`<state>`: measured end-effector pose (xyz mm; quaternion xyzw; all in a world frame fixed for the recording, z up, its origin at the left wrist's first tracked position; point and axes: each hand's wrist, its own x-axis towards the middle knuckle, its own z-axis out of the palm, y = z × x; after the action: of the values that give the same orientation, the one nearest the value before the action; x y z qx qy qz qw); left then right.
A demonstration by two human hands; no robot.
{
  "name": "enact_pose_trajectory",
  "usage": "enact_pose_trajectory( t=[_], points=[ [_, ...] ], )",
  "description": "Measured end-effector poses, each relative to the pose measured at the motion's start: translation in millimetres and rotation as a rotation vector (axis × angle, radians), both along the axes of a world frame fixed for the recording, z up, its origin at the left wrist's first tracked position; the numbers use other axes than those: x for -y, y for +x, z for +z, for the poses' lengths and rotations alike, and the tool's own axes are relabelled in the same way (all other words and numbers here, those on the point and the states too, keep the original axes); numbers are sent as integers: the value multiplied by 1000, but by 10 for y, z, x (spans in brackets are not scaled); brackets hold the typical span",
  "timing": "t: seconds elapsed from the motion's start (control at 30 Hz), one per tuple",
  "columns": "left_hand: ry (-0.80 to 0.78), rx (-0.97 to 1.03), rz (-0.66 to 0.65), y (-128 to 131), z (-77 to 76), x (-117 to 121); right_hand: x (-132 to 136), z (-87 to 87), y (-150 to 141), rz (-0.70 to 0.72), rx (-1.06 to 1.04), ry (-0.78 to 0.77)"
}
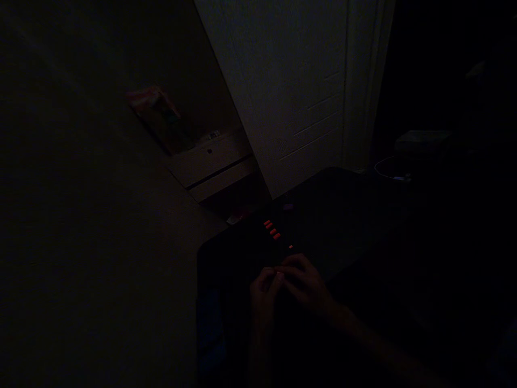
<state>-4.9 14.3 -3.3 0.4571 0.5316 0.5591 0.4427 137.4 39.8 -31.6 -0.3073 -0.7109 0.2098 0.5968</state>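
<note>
Red pieces point(277, 236) beyond left grip point(264, 293), right grip point(305, 281); fingertips meeting, cannot tell if pinching.

On the dark flat desk point(339, 221), I saw four small red oblong pieces point(273, 231) left of and beyond one tiny orange piece point(291, 246).

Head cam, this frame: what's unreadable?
All head view:
- Anything between left hand and right hand: hidden by fingers and darkness.
- Red pieces: too small to identify.
- Purple item: too small, too dark.
- Blue thing: outline lost in darkness.
- Right forearm: fades into darkness towards the bottom edge.
</note>
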Motion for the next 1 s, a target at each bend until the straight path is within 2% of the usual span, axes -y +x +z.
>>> enact_pose_trajectory(
  t=[0.17, 0.27, 0.43, 0.63, 0.87, 1.0],
  points=[
    [-2, 36, -41, -15, -17, 2, -5, -26, 3, 6, -4, 7],
    [-6, 46, -48, -21, -43, 11, 16, 31, 19, 12, -7, 3],
    [-56, 106, 14, -14, -65, 24, 54, 129, 49, 115, 12, -24],
    [16, 25, -42, 1, 6, 19, 17, 46, 18, 52, -37, -40],
    [19, -2, -68, -41, -45, 13, 9, 57, 10, 80, -5, -12],
    [20, -8, -95, -34, -15, 17, 9, 24, 0, 32, -24, -5]
  ],
)
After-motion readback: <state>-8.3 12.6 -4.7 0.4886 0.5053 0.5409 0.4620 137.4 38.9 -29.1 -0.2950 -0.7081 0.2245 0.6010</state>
